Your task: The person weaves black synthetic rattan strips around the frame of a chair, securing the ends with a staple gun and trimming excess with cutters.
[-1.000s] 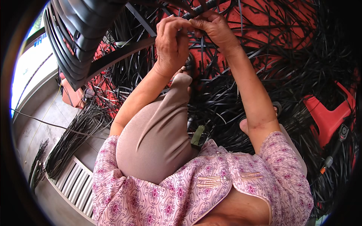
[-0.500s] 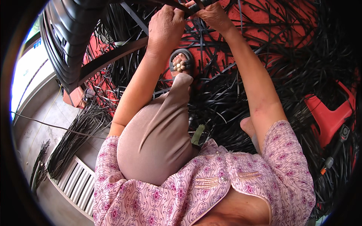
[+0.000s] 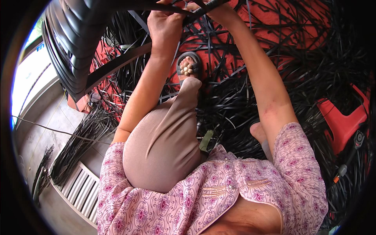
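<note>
At the top edge of the view, my left hand (image 3: 166, 24) is closed around a flat black plastic strip (image 3: 166, 7). My right hand (image 3: 221, 14) is closed at a black strip-wrapped bar (image 3: 203, 11), close to my left fingers. The bar and the top edge hide part of both hands' fingers. A large black frame (image 3: 76, 35), covered in overlapping flat strips, rises at the upper left. From its lower end a broad black band (image 3: 117, 62) slants toward my left wrist.
Tangled black strips (image 3: 235, 105) cover much of the red floor (image 3: 274, 27) and surround my sandalled foot (image 3: 188, 66). At right lies a red plastic piece (image 3: 342, 121) beside a grey tool (image 3: 341, 170) with an orange tip. A strip bundle (image 3: 78, 145) lies over a white slatted piece (image 3: 80, 192) at lower left.
My left hand has shifted slightly left and up along the strip. My right hand has moved a little up and left, its fingers now more hidden by the bar.
</note>
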A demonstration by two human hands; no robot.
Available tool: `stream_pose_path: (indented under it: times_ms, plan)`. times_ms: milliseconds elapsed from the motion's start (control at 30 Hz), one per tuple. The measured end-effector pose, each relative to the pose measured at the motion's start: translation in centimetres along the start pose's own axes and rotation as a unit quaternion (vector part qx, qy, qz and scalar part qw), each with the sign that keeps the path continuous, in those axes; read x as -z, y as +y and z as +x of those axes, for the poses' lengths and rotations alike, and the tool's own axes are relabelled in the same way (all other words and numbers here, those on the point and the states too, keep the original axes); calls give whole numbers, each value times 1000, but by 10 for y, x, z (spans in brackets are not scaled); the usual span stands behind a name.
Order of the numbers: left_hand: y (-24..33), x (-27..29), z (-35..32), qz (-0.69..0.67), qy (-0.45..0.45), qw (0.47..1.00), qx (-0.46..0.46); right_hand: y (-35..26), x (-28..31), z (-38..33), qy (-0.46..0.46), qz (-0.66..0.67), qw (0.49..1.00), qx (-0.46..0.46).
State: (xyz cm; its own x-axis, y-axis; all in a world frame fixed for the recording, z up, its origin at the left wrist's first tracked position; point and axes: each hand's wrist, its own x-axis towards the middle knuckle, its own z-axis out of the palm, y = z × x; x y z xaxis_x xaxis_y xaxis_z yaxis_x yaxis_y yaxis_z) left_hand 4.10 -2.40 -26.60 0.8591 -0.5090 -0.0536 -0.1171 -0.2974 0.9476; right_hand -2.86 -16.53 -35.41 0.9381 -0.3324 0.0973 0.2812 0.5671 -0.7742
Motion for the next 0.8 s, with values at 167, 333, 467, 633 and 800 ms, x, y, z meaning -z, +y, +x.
stream_pose_path:
  times_ms: [167,333,467,633,800]
  plan:
    - [14,-5,-16,-7,11,997,-82,-55,8,-19,223,465,851,100]
    - [24,-5,-13,-16,49,989,-137,-111,3,7,345,459,816,58]
    - [95,-2,-7,185,43,958,-217,-160,10,11,261,358,891,98]
    - [109,-12,13,152,16,963,-220,-196,-5,9,349,269,876,196]
    - [33,-52,37,17,-62,985,-161,-165,48,12,450,230,856,110]
